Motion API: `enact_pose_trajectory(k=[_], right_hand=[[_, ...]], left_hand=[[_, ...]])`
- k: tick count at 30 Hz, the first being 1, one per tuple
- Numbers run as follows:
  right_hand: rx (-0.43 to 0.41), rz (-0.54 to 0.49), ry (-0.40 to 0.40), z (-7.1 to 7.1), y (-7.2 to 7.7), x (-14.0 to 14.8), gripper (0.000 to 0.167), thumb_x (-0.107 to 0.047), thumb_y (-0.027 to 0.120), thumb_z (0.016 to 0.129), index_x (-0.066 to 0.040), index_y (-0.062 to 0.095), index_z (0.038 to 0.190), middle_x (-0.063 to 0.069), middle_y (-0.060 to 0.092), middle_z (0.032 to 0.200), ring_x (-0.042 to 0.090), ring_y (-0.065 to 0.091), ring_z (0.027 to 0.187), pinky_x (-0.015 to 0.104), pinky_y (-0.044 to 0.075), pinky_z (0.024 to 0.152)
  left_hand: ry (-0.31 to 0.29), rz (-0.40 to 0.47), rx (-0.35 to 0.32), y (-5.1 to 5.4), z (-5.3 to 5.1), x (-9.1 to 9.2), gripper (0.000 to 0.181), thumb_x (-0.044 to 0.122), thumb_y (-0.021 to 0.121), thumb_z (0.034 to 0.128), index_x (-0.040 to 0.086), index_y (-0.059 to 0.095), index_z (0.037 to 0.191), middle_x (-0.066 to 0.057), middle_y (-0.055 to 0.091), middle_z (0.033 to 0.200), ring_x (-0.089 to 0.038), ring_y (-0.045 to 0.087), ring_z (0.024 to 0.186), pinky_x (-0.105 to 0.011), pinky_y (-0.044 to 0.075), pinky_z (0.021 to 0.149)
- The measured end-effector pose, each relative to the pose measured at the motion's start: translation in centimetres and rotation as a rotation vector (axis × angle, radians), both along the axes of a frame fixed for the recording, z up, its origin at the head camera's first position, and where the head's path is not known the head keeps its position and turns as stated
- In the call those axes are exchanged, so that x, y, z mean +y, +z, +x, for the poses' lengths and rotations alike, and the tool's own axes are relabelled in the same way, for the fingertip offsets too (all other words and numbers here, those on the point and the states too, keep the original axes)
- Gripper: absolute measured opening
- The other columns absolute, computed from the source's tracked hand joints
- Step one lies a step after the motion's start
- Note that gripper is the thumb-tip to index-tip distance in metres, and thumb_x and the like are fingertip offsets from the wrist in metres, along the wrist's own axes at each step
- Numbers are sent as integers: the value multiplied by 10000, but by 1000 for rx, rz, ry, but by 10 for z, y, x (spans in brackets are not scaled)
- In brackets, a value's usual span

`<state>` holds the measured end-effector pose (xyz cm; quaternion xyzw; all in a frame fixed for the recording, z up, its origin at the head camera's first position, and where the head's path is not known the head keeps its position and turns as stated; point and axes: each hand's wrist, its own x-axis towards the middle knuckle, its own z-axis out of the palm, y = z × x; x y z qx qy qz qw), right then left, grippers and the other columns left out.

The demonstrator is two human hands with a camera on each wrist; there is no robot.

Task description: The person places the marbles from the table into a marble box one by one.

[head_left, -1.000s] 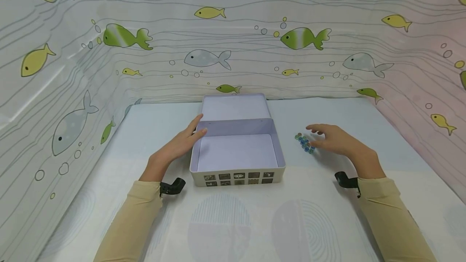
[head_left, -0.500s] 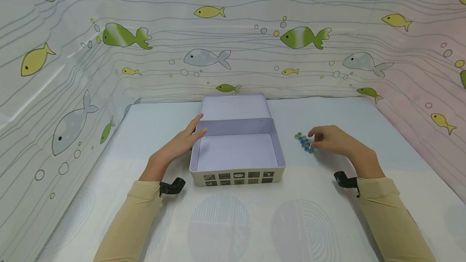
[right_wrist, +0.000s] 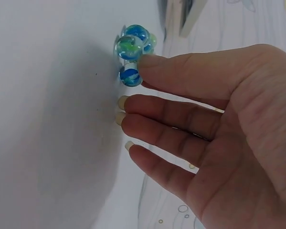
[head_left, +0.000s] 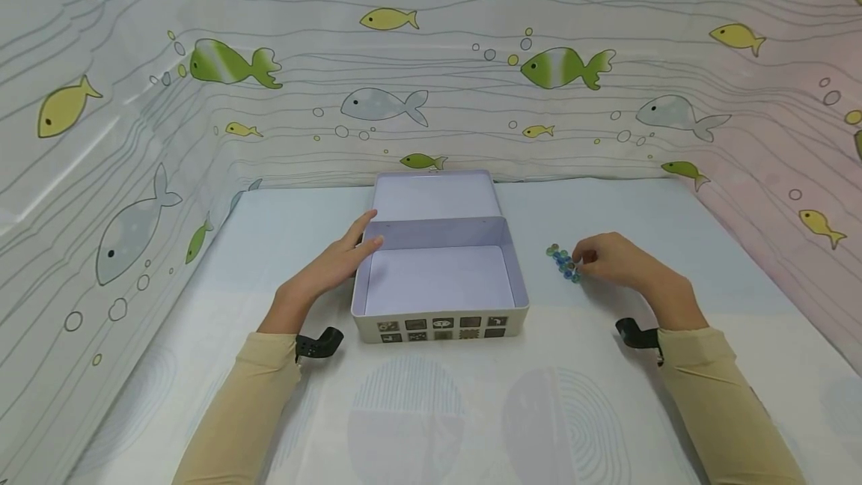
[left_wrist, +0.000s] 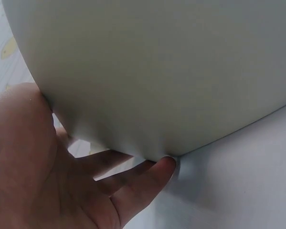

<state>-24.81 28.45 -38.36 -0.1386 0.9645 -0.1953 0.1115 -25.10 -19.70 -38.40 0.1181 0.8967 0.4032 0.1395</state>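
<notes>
A pale box [head_left: 441, 326] with a row of small dark pictures on its front stands with its lid [head_left: 436, 197] raised behind it. My left hand [head_left: 337, 264] holds its left wall near the back corner, thumb over the rim and fingers along the outside; the left wrist view has the fingertips at the wall's lower edge. Right of the box lies a cluster of glass marbles [head_left: 560, 260], blue and green. My right hand [head_left: 616, 259] pinches at a marble on the cluster's near right side; the right wrist view shows the thumb against the marbles [right_wrist: 131, 47], the index finger hidden behind it.
Inside, the box's pale lilac floor [head_left: 441, 279] shows bare. The light tabletop [head_left: 485, 403] carries faint round patterns. A fish-printed sheet [head_left: 303, 36] rises at the back and both sides.
The right hand's thumb and index finger have come together at the marbles. The left hand stays on the box, which has not moved.
</notes>
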Motion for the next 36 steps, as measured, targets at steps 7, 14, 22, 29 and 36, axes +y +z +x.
enact_pose_trajectory(k=[7, 14, 22, 29, 36], right_hand=[[17, 13, 14, -1, -3, -1, 172, -60, 598, 919, -73, 737, 1019, 93, 702, 978, 220, 579, 864, 400, 510, 765], [18, 14, 8, 0, -5, -3, 146, -49, 603, 908, -69, 723, 990, 80, 661, 890, 216, 543, 802, 344, 469, 687], [39, 5, 15, 0, -7, -1, 136, -39, 608, 884, -70, 710, 968, 74, 650, 866, 206, 535, 769, 322, 451, 658], [48, 15, 14, 0, -6, 0, 129, -45, 602, 885, -56, 700, 968, 80, 643, 861, 206, 537, 764, 322, 452, 649], [78, 18, 4, 0, -3, 0, 139, -54, 599, 896, -61, 705, 986, 69, 627, 853, 201, 530, 759, 320, 444, 635]], left_hand=[[0, -2, 5, -1, 0, 0, 734, 673, 356, 988, 434, -14, 1576, -14, 12, 1691, -394, 152, 1534, -662, 249, 1150], [7, -22, 12, -1, -1, 0, 727, 679, 351, 986, 443, -6, 1574, -25, 35, 1690, -395, 152, 1533, -677, 213, 1156], [10, -15, 13, -2, 1, 0, 724, 677, 356, 986, 439, 10, 1575, -36, 43, 1690, -405, 167, 1527, -675, 237, 1148], [14, 14, 1, -2, 2, 0, 683, 616, 379, 1010, 413, 67, 1582, -83, 90, 1684, -443, 226, 1498, -665, 358, 1081], [12, 20, 8, 0, 3, 0, 658, 600, 381, 1016, 392, 107, 1577, -88, 122, 1679, -443, 251, 1490, -649, 363, 1087]])
